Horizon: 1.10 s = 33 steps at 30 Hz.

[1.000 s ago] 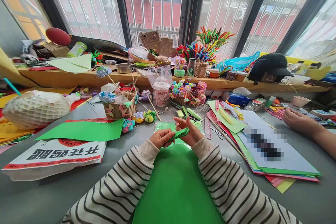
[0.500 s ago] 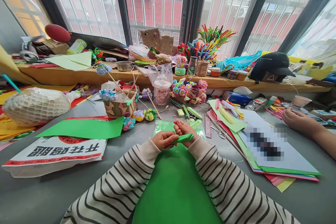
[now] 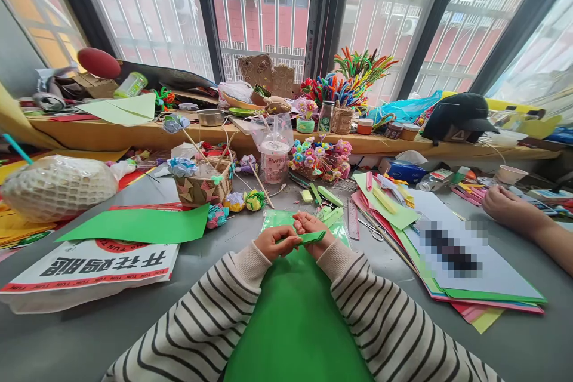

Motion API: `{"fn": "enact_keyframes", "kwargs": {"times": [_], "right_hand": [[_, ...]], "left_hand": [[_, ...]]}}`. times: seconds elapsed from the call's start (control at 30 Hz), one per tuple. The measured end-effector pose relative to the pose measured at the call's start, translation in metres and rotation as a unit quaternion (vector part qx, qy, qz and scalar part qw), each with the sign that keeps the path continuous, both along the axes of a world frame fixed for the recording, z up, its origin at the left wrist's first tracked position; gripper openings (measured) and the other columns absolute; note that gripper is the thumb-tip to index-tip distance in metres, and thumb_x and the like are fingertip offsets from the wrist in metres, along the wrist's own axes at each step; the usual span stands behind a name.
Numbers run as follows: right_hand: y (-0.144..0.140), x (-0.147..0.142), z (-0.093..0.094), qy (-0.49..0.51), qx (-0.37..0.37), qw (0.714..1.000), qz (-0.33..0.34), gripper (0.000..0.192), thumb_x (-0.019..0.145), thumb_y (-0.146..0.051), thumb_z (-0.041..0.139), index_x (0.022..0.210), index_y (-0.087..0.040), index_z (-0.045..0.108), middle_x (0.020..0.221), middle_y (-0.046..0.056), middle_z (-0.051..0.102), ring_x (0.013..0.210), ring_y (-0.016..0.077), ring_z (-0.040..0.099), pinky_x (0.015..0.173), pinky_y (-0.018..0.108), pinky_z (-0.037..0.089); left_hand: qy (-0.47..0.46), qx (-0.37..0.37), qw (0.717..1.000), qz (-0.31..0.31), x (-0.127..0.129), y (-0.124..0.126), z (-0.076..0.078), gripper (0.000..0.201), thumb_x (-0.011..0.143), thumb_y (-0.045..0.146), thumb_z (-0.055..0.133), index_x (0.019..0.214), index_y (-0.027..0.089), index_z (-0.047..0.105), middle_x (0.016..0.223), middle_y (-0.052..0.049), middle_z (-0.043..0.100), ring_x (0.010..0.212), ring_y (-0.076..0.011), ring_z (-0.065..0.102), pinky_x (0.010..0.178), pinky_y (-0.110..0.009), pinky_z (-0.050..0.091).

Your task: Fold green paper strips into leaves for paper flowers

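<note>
Left hand (image 3: pixel 274 243) and right hand (image 3: pixel 312 228) pinch a folded green strip (image 3: pixel 311 237); bare table (image 3: pixel 80 334) lies left.

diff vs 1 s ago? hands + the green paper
Both hands came closer together on the folded green strip: the right hand dropped from a raised, open-fingered pose to pinch it flat, and the left hand kept its grip on the strip's left end. Nothing was let go. The green sheet, the scissors and the co-worker's hand stayed as they were.
</note>
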State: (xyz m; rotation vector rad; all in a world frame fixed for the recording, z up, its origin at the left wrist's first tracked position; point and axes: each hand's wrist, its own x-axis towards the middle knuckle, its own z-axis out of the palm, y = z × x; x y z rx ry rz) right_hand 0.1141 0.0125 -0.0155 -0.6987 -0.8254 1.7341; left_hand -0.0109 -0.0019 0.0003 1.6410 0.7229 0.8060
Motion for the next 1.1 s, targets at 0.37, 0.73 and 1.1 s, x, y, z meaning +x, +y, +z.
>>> {"fn": "enact_keyframes", "kwargs": {"times": [0.37, 0.73, 1.1], "right_hand": [[-0.008, 0.004, 0.004, 0.048, -0.033, 0.998, 0.005, 0.018, 0.057, -0.029, 0.065, 0.064, -0.016, 0.054, 0.077, 0.002, 0.062, 0.063, 0.0075, 0.057, 0.052, 0.017, 0.045], [-0.019, -0.002, 0.008, -0.162, 0.187, 0.968, -0.049, 0.011, 0.059, -0.027, 0.061, 0.064, -0.017, 0.066, 0.066, -0.001, 0.05, 0.049, 0.0059, 0.052, 0.047, 0.021, 0.047], [-0.016, 0.01, 0.023, -0.227, 0.26, 0.935, -0.082, 0.013, 0.061, -0.027, 0.06, 0.065, -0.015, 0.064, 0.059, 0.0, 0.054, 0.045, 0.0069, 0.052, 0.046, 0.021, 0.046]], "left_hand": [[-0.181, -0.103, 0.959, 0.191, -0.008, 0.019, -0.001, 0.037, 0.055, 0.049, 0.056, 0.053, 0.014, 0.044, 0.032, 0.01, 0.029, 0.028, -0.001, 0.023, 0.032, -0.016, 0.014], [0.147, 0.225, 0.885, 0.38, -0.013, 0.014, 0.003, 0.031, 0.071, 0.041, 0.04, 0.054, 0.016, 0.046, 0.044, 0.004, 0.043, 0.042, -0.0064, 0.038, 0.047, -0.019, 0.03], [0.362, 0.562, 0.708, 0.229, -0.018, 0.025, -0.012, 0.044, 0.081, 0.034, 0.022, 0.055, 0.014, 0.051, 0.047, -0.002, 0.049, 0.044, -0.0097, 0.043, 0.044, -0.021, 0.026]]}}
